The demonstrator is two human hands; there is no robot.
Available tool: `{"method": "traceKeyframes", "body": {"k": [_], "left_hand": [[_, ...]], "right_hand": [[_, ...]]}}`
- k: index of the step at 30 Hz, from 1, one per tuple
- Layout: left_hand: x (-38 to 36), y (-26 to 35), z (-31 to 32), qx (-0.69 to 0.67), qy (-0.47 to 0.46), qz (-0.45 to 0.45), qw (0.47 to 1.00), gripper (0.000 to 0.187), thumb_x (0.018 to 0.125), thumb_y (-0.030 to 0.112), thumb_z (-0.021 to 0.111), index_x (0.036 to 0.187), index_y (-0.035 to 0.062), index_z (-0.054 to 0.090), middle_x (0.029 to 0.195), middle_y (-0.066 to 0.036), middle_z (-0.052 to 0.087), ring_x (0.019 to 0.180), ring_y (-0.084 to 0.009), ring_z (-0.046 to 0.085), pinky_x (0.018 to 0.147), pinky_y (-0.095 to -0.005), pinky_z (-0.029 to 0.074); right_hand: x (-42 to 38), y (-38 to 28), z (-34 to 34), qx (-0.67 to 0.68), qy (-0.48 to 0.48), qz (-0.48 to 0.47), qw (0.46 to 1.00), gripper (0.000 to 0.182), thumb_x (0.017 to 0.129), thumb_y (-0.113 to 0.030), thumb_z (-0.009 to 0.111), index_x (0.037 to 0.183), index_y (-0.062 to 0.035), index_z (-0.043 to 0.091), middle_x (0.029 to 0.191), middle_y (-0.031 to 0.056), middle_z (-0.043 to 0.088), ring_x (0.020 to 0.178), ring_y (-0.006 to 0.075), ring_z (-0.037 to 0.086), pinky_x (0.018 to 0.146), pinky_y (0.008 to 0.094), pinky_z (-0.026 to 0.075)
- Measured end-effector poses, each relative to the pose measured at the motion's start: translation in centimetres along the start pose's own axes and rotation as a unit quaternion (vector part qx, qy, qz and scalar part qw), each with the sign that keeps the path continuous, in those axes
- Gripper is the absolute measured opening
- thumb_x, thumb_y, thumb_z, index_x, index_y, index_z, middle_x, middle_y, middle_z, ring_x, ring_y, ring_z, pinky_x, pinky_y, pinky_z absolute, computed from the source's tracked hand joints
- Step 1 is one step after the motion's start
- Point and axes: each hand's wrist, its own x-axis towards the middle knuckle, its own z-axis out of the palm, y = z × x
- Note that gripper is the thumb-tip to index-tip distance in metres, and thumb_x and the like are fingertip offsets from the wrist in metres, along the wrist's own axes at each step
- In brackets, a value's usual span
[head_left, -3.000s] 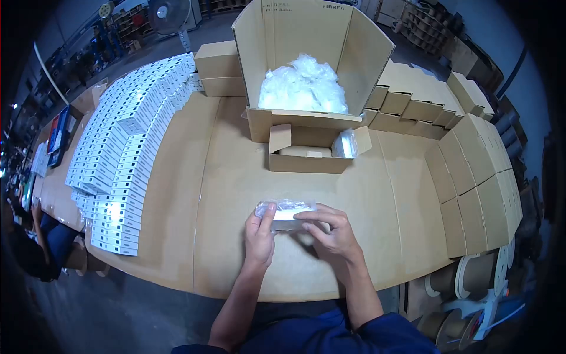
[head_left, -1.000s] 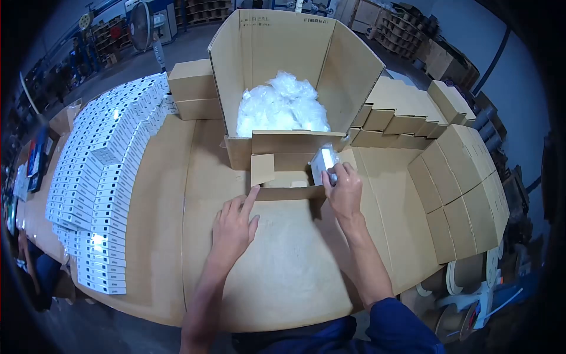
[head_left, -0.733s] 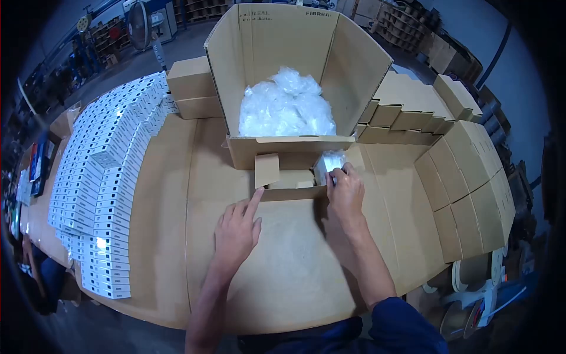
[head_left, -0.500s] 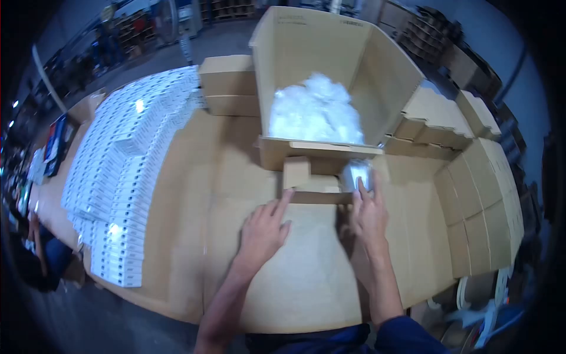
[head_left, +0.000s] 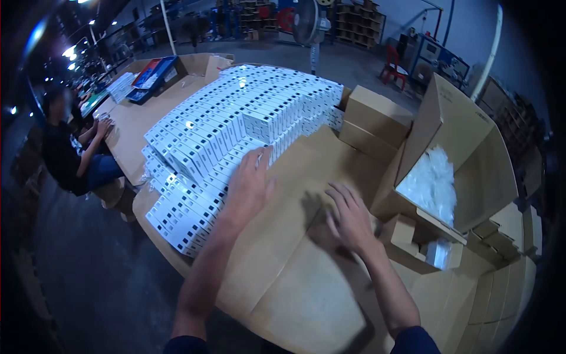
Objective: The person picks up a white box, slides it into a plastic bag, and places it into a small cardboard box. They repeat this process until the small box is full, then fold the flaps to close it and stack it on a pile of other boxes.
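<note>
My left hand [head_left: 250, 183] is stretched out with fingers apart, empty, over the edge of the rows of small white boxes [head_left: 236, 127] on the cardboard-covered table [head_left: 295, 283]. My right hand [head_left: 349, 217] hovers open and empty over the table, just left of the small open carton [head_left: 420, 245]. A plastic-wrapped item [head_left: 437, 252] lies inside that carton. Behind it stands the large open carton [head_left: 466, 135] filled with clear plastic bags [head_left: 433, 183].
Two closed brown boxes [head_left: 371, 121] are stacked beside the large carton. More brown boxes [head_left: 513, 242] line the right edge. Another person [head_left: 71, 147] sits at the far left end of the table. A fan [head_left: 306, 23] stands in the background.
My right hand has let go of the wrapped item, now in the small carton, and pulled back. My left hand has reached left to the white boxes. The view has swung left.
</note>
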Motion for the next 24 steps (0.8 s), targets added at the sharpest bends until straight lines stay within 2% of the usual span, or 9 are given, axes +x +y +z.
{"method": "traceKeyframes", "body": {"k": [4, 8, 10, 14, 15, 16, 17, 21, 24], "left_hand": [[5.4, -5.6, -0.3, 0.005, 0.056, 0.011, 0.998, 0.061, 0.086, 0.003, 0.072, 0.143, -0.0002, 0.049, 0.137, -0.024, 0.055, 0.128, -0.0420, 0.054, 0.108, -0.0467, 0.047], [8.4, -8.1, 0.3, 0.015, 0.022, 0.050, 0.998, 0.064, 0.084, -0.001, 0.071, 0.144, 0.0015, 0.049, 0.135, -0.021, 0.058, 0.124, -0.0395, 0.058, 0.106, -0.0460, 0.048], [8.8, -8.7, 0.9, 0.036, 0.007, 0.036, 0.999, 0.062, 0.084, -0.001, 0.070, 0.144, 0.0022, 0.050, 0.131, -0.020, 0.061, 0.120, -0.0380, 0.060, 0.102, -0.0459, 0.051], [8.5, -9.5, 1.7, 0.053, 0.031, 0.053, 0.997, 0.054, 0.087, -0.002, 0.066, 0.140, 0.0057, 0.057, 0.122, -0.016, 0.064, 0.114, -0.0351, 0.063, 0.096, -0.0455, 0.052], [8.5, -9.5, 1.7, 0.063, 0.035, 0.055, 0.996, 0.053, 0.087, -0.002, 0.066, 0.139, 0.0072, 0.058, 0.121, -0.015, 0.064, 0.112, -0.0345, 0.063, 0.095, -0.0455, 0.052], [8.4, -9.5, 1.8, 0.073, 0.039, 0.055, 0.995, 0.052, 0.088, -0.002, 0.066, 0.139, 0.0087, 0.059, 0.119, -0.014, 0.064, 0.111, -0.0339, 0.064, 0.095, -0.0455, 0.052], [8.3, -9.3, 1.9, 0.082, 0.037, 0.037, 0.995, 0.044, 0.087, -0.003, 0.068, 0.129, 0.0116, 0.067, 0.117, -0.010, 0.063, 0.110, -0.0316, 0.063, 0.094, -0.0445, 0.052], [7.6, -9.4, 1.6, 0.097, 0.013, 0.028, 0.995, 0.033, 0.080, -0.002, 0.076, 0.111, 0.0096, 0.072, 0.120, -0.009, 0.062, 0.116, -0.0313, 0.060, 0.095, -0.0441, 0.051], [6.3, -7.6, 0.3, 0.099, 0.045, 0.039, 0.993, 0.035, 0.079, -0.001, 0.077, 0.112, 0.0088, 0.071, 0.122, -0.010, 0.061, 0.117, -0.0336, 0.059, 0.097, -0.0441, 0.050]], "right_hand": [[11.6, 1.7, 5.2, 0.029, -0.056, -0.031, 0.998, 0.065, 0.084, -0.008, 0.071, 0.144, -0.0061, 0.046, 0.156, 0.0159, 0.044, 0.140, 0.0411, 0.044, 0.115, 0.0492, 0.041], [19.1, 1.7, 7.2, 0.014, -0.037, -0.026, 0.999, 0.071, 0.080, -0.003, 0.070, 0.147, -0.0073, 0.045, 0.160, 0.0152, 0.041, 0.140, 0.0419, 0.044, 0.116, 0.0503, 0.040], [21.2, 1.4, 7.1, 0.020, -0.052, -0.015, 0.998, 0.074, 0.079, -0.001, 0.070, 0.148, -0.0086, 0.044, 0.162, 0.0141, 0.040, 0.140, 0.0419, 0.044, 0.117, 0.0510, 0.040], [22.2, 1.4, 8.1, -0.020, -0.078, 0.000, 0.997, 0.076, 0.078, -0.001, 0.069, 0.149, -0.0140, 0.046, 0.159, 0.0110, 0.044, 0.140, 0.0405, 0.044, 0.115, 0.0513, 0.042], [22.0, 1.6, 8.6, -0.020, -0.054, -0.016, 0.998, 0.075, 0.079, -0.001, 0.068, 0.149, -0.0138, 0.046, 0.158, 0.0113, 0.045, 0.140, 0.0393, 0.045, 0.114, 0.0510, 0.043], [22.0, 1.8, 8.9, -0.011, -0.057, -0.014, 0.998, 0.075, 0.079, -0.001, 0.068, 0.149, -0.0136, 0.046, 0.158, 0.0125, 0.044, 0.141, 0.0396, 0.044, 0.115, 0.0507, 0.042], [22.0, 2.0, 9.2, -0.002, -0.059, -0.012, 0.998, 0.075, 0.079, -0.001, 0.068, 0.150, -0.0134, 0.046, 0.158, 0.0137, 0.043, 0.141, 0.0400, 0.044, 0.116, 0.0504, 0.042], [21.9, 1.4, 8.1, -0.005, -0.073, -0.007, 0.997, 0.080, 0.081, -0.001, 0.066, 0.156, -0.0118, 0.039, 0.161, 0.0188, 0.038, 0.142, 0.0438, 0.042, 0.118, 0.0503, 0.040], [20.5, 0.3, 4.9, 0.070, -0.058, 0.046, 0.995, 0.086, 0.083, -0.002, 0.064, 0.162, -0.0112, 0.030, 0.164, 0.0244, 0.033, 0.143, 0.0478, 0.040, 0.120, 0.0512, 0.037]]}}
